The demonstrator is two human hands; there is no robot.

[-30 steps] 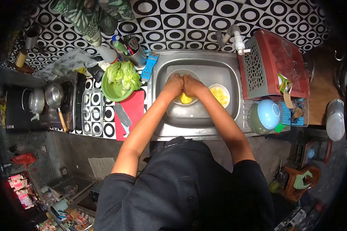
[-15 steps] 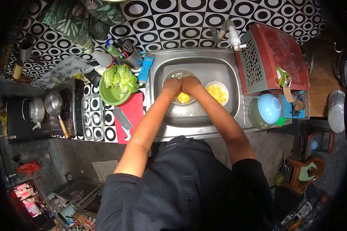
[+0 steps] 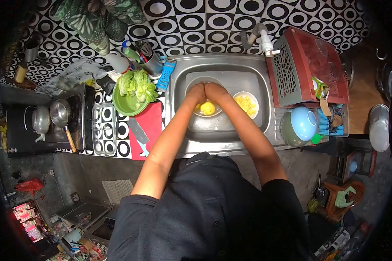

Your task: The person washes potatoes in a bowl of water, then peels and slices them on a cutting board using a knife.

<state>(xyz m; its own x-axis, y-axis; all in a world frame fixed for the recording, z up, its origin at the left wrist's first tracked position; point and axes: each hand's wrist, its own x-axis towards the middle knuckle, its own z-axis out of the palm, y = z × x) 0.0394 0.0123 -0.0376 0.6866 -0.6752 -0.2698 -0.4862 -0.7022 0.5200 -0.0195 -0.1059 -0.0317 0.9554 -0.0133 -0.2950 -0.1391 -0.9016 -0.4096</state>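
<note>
My left hand (image 3: 197, 92) and my right hand (image 3: 215, 92) are side by side, nearly touching, over a round bowl (image 3: 211, 80) in the sink (image 3: 248, 75). Both are closed with the fingers curled under, and what they hold is hidden. Just below them in the bowl lies a smooth, rounded yellow piece (image 3: 207, 108), possibly a peeled potato, with liquid around it. To the right, a white bowl (image 3: 255, 108) filled with cut yellow pieces (image 3: 245, 104) sits in the same sink.
On the left are a green basin (image 3: 124, 108) with leafy greens (image 3: 138, 86), a red cutting board (image 3: 153, 124) with a knife (image 3: 138, 131), a blue grater (image 3: 166, 75) and a glass dish (image 3: 104, 130). A tap (image 3: 268, 48), red rack (image 3: 309, 65) and blue bowl (image 3: 304, 122) stand right.
Both hands have shifted slightly up within the bowl and their curled backs show more. More of the rounded yellow piece is exposed below them.
</note>
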